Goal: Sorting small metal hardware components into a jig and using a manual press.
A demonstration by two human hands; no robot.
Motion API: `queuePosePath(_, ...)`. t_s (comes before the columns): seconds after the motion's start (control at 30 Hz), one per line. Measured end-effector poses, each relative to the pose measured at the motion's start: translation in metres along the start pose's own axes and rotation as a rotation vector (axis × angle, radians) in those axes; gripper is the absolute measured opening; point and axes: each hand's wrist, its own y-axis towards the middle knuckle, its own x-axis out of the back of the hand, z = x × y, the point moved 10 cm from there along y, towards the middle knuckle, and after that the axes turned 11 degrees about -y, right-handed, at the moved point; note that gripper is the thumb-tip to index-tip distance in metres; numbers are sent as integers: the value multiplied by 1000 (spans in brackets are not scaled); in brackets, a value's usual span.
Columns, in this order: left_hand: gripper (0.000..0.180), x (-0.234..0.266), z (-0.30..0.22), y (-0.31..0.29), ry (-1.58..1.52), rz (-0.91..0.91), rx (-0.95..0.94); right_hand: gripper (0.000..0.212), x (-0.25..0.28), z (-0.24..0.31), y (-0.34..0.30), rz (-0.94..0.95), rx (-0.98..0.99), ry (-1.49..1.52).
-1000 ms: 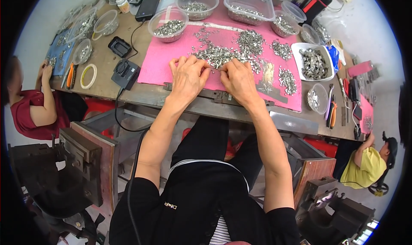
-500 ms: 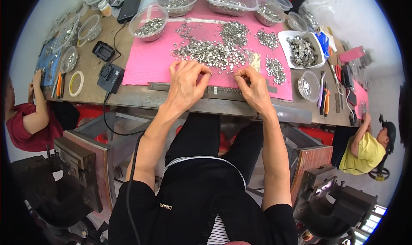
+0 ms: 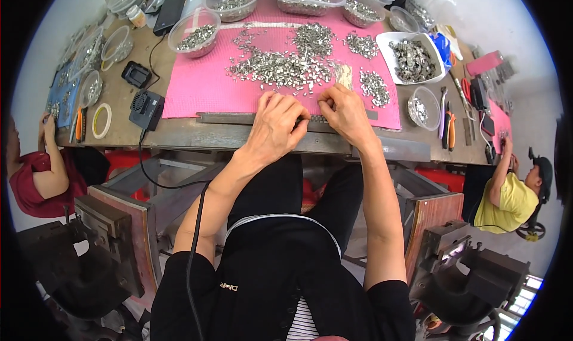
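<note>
Pink matting [image 3: 185,99] covers the middle of a brown tabletop [image 3: 121,105]. Near its front edge, the left hand [image 3: 277,126] is bent over, thumb and forefinger drawn together; the right hand [image 3: 346,115] is curled likewise, its thumb close to the bent forefinger. Whether either pinches anything I cannot tell, as the fingers hide it. Both are at a long dark metal bar [image 3: 227,118] lying along the mat's near edge, a grooved stretch partly showing between them. Just beyond the fingertips spreads a heap of small silvery metal pieces [image 3: 280,68]. These should be light, stiff and rather slick, so a thumb-and-fingertip pinch across opposite sides would suit, one at a time. The bar looks rigid and heavier, better steadied by its bare left end. Farther out, smaller piles [image 3: 375,89] lie to the right, a white tray [image 3: 385,50] holds more metal parts, and clear tubs [image 3: 197,53] stand behind.
</note>
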Motion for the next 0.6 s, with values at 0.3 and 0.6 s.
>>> queuePosePath(0.3, 14, 12, 11, -4, -161, -20, 112, 12, 17, 23, -15, -106, 146, -41)
queuePosePath(0.6, 9, 73, 47, -13, 138, -292, 211, 19, 12, 61, -40, -171, 390, -203)
